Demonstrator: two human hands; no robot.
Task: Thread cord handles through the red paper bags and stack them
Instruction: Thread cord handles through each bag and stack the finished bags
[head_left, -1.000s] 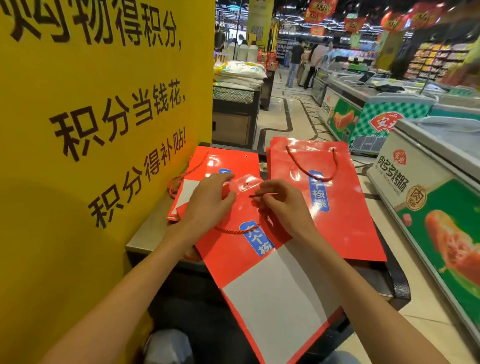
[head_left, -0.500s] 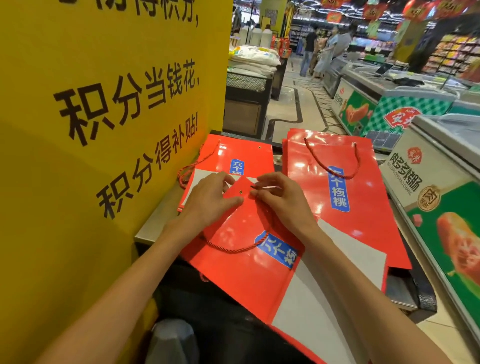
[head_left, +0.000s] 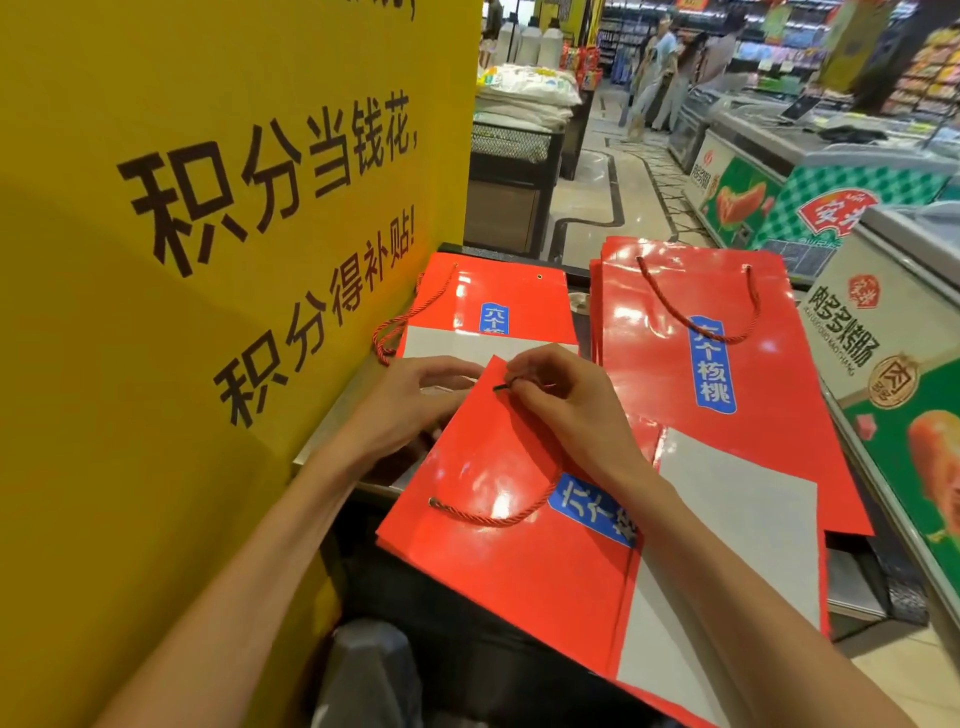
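A flat red paper bag (head_left: 524, 530) is laid at a slant across the near edge of a metal counter (head_left: 332, 421), its white gusset (head_left: 727, 561) turned to the right. A red twisted cord (head_left: 498, 514) is seen anchored at one eyelet near the bag's left edge and is looped across the blue label. The cord's dark tip (head_left: 501, 386) is pinched between thumb and forefinger of the right hand (head_left: 566, 410), close to the bag's upper corner. That corner is steadied by the left hand (head_left: 410, 410), whose fingers are extended and partly tucked behind the paper; whether they grip it cannot be told. Behind, against a yellow sign board (head_left: 208, 260), another red bag (head_left: 493, 306) is laid with its cord hanging off the left side. To the right, a stack of finished bags (head_left: 717, 364) is placed, cord handle on top. Chest freezers (head_left: 893, 332) are lined along the aisle beyond.
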